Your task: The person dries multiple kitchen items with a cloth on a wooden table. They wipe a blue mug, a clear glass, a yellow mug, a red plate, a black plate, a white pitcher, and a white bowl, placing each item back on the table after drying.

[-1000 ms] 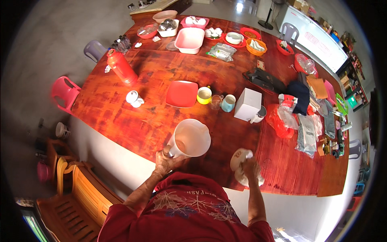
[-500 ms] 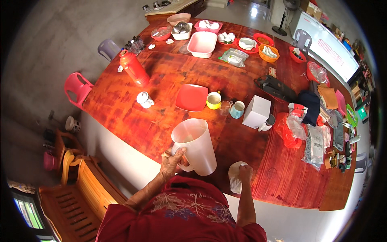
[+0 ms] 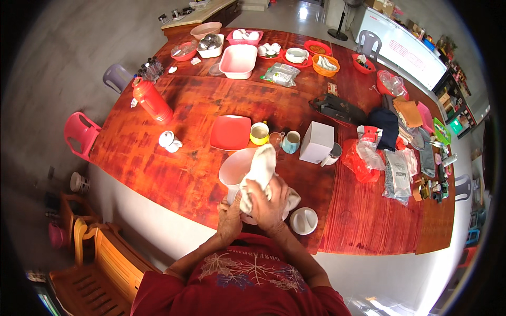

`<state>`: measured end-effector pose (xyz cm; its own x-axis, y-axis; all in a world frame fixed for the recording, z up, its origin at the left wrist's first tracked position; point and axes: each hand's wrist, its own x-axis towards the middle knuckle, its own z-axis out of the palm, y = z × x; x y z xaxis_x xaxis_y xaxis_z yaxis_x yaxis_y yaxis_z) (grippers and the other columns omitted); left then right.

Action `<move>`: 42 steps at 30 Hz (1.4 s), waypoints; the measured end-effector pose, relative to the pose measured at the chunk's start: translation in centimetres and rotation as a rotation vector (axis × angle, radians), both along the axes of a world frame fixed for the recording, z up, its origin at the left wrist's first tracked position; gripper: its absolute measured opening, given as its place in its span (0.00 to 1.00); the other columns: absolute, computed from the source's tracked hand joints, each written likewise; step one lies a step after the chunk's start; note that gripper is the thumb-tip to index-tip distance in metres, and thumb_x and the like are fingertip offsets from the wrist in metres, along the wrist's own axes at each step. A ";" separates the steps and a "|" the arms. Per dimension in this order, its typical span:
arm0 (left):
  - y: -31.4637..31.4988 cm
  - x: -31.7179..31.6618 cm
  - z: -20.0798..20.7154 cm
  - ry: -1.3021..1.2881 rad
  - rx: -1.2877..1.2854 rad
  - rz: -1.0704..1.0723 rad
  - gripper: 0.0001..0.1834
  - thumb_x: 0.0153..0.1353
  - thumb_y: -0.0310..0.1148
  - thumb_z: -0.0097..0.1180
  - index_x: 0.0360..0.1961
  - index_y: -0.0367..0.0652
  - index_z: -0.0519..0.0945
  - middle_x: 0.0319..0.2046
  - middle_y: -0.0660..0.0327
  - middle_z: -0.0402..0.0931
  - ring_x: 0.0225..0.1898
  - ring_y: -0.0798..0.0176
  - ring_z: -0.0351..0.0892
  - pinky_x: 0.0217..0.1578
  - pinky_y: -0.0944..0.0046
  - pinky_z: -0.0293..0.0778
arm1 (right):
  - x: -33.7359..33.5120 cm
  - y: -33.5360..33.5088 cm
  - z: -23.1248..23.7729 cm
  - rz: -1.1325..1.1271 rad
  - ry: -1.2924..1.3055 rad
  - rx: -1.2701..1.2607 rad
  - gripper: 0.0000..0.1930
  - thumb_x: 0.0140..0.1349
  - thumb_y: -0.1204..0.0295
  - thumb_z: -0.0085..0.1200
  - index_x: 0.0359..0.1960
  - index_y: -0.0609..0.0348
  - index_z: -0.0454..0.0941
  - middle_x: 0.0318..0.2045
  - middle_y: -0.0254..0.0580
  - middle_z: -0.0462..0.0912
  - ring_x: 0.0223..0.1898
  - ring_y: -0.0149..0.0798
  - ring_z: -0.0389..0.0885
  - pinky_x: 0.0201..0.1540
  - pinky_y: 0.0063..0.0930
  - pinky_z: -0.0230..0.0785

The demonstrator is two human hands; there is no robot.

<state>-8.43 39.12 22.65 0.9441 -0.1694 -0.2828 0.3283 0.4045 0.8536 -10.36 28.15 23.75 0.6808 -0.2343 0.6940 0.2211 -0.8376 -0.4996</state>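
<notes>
My left hand (image 3: 229, 218) grips the handle of a translucent white plastic pitcher (image 3: 232, 167) at the near edge of the table. Bunched in my right hand (image 3: 268, 206) is a white cloth (image 3: 262, 164), held against the pitcher's side and covering much of its body. Right of the pitcher lies a round white lid (image 3: 304, 221) with a raised grip bar across its top. Beyond the pitcher stand a yellow cup (image 3: 259, 134), a clear glass mug (image 3: 276, 140) and a light blue mug (image 3: 291, 141), beside a red square tray (image 3: 231, 132).
On the left are a red thermos flask (image 3: 153, 100) and a white mug (image 3: 169, 141). A white box (image 3: 317, 141) stands right of the mugs, by another mug (image 3: 332, 154). Bags and cloths (image 3: 392, 171) crowd the right side; basins (image 3: 237, 61) and bowls line the far side.
My right hand has moved left from beside the lid, bringing the cloth up against the pitcher. The lid now lies uncovered on the table. My left hand keeps its hold on the handle.
</notes>
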 end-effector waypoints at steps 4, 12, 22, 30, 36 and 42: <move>1.0 0.8 1.1 -0.049 -0.022 -0.142 0.21 0.60 0.44 0.58 0.17 0.44 0.68 0.11 0.72 0.59 0.12 0.76 0.53 0.18 0.72 0.56 | 3.4 -2.4 1.5 0.001 -0.008 0.307 0.14 0.57 0.75 0.50 0.45 0.50 0.78 0.38 0.45 0.73 0.39 0.49 0.73 0.42 0.37 0.66; 0.3 1.0 2.0 -0.130 0.124 -0.150 0.13 0.60 0.39 0.59 0.26 0.40 0.75 0.15 0.70 0.67 0.15 0.77 0.59 0.17 0.73 0.58 | 4.9 -3.4 1.6 -0.022 -0.048 0.409 0.09 0.57 0.71 0.53 0.39 0.54 0.79 0.40 0.47 0.73 0.41 0.48 0.72 0.42 0.39 0.67; 1.1 0.8 0.7 -0.123 -0.180 -0.170 0.11 0.63 0.36 0.55 0.28 0.41 0.72 0.14 0.72 0.61 0.15 0.77 0.55 0.17 0.73 0.56 | 1.4 0.0 1.7 -0.078 -0.001 -0.118 0.22 0.51 0.71 0.55 0.52 0.52 0.74 0.51 0.52 0.65 0.49 0.54 0.65 0.51 0.45 0.63; 1.9 1.5 3.3 -0.116 -0.219 -0.117 0.19 0.67 0.33 0.47 0.17 0.49 0.60 0.11 0.73 0.51 0.12 0.76 0.48 0.15 0.71 0.48 | 3.4 -4.2 -2.0 -0.136 0.195 0.286 0.17 0.62 0.69 0.44 0.52 0.52 0.72 0.40 0.54 0.74 0.39 0.57 0.75 0.42 0.45 0.69; 2.9 2.4 2.9 -0.221 -0.118 -0.082 0.20 0.69 0.38 0.42 0.18 0.49 0.60 0.12 0.73 0.49 0.14 0.76 0.44 0.16 0.71 0.46 | 1.6 -3.8 -6.9 -0.306 0.367 0.509 0.15 0.66 0.63 0.39 0.48 0.53 0.73 0.36 0.56 0.75 0.35 0.61 0.75 0.39 0.49 0.69; 2.8 2.1 3.3 -0.223 -0.166 -0.135 0.21 0.69 0.41 0.42 0.18 0.49 0.58 0.12 0.73 0.48 0.14 0.75 0.43 0.16 0.70 0.45 | 1.0 -2.3 -4.9 -0.338 0.130 0.384 0.13 0.63 0.66 0.44 0.47 0.53 0.74 0.30 0.54 0.76 0.28 0.59 0.76 0.35 0.47 0.70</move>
